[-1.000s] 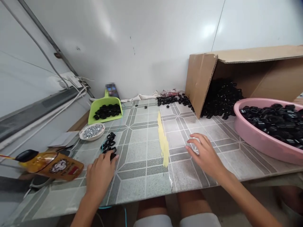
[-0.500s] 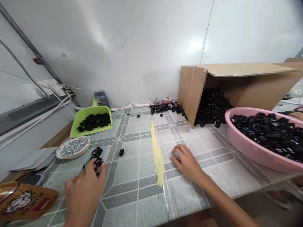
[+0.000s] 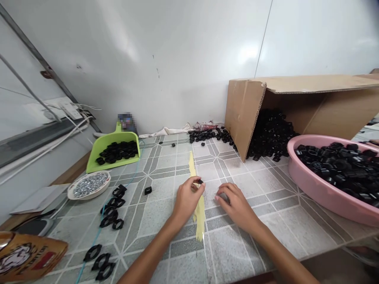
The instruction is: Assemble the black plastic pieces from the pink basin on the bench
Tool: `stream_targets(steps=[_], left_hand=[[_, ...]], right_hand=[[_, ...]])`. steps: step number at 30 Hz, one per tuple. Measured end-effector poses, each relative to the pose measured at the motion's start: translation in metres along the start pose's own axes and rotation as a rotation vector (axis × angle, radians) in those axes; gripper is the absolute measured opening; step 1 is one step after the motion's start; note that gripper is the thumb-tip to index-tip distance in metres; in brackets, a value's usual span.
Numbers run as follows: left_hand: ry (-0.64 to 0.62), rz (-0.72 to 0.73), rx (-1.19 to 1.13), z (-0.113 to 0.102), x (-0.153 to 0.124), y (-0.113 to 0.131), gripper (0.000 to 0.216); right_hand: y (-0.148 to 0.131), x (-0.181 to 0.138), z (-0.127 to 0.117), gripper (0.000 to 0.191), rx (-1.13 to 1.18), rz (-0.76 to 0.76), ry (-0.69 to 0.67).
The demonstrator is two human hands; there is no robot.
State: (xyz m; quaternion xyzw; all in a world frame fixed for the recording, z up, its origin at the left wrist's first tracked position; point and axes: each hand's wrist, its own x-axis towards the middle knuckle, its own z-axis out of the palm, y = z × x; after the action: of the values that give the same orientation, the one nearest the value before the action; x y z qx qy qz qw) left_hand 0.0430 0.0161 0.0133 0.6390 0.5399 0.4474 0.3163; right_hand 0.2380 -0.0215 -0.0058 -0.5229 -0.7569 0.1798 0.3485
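My left hand [image 3: 187,198] pinches a small black plastic part [image 3: 200,182] over the yellow strip [image 3: 197,205] in the middle of the tiled table [image 3: 166,165]. Just to its right, my right hand [image 3: 235,205] rests on the table with its fingers curled; whatever lies under them is hidden. Black ring parts threaded on a blue cord [image 3: 111,207] lie at the left, and one loose black part [image 3: 147,190] sits beside them.
A green scoop [image 3: 114,148] holds black parts at the back left, beside a white dish of small metal pieces [image 3: 89,184]. A tipped cardboard box [image 3: 296,106] spills black parts. A pink basin [image 3: 322,185] of black parts stands right. An orange packet [image 3: 28,256] lies front left.
My left hand has left the threaded black rings at the left and moved right to the yellow strip, now pinching a small black part. The right hand stayed in place.
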Motion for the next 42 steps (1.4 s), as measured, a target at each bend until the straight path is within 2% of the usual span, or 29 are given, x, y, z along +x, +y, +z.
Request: stream_targets(steps=[4,10,15,20,27,42], left_hand=[[0.007,-0.018,-0.043,0.010,0.013,-0.010,0.031],[0.016,-0.013,-0.103,0.002,0.005,-0.011,0.035],[-0.041,-0.041,-0.141,0.005,0.004,-0.012,0.036],[-0.040,-0.071,-0.124,0.008,0.003,-0.014,0.037],[0.016,0.018,-0.062,0.007,0.003,-0.010,0.032],[0.007,0.030,-0.072,0.007,0.003,-0.010,0.029]], right_hand=[[0.001,0.001,0.000,0.007,0.027,0.021,0.000],[0.001,0.003,0.002,0.008,0.019,0.031,-0.001],[0.001,0.004,0.002,0.009,0.019,0.034,-0.009],[0.001,0.002,0.002,0.011,0.033,0.062,-0.041],[0.002,0.003,0.002,0.009,0.067,0.074,-0.026],[0.006,0.002,0.005,0.010,0.101,0.084,-0.006]])
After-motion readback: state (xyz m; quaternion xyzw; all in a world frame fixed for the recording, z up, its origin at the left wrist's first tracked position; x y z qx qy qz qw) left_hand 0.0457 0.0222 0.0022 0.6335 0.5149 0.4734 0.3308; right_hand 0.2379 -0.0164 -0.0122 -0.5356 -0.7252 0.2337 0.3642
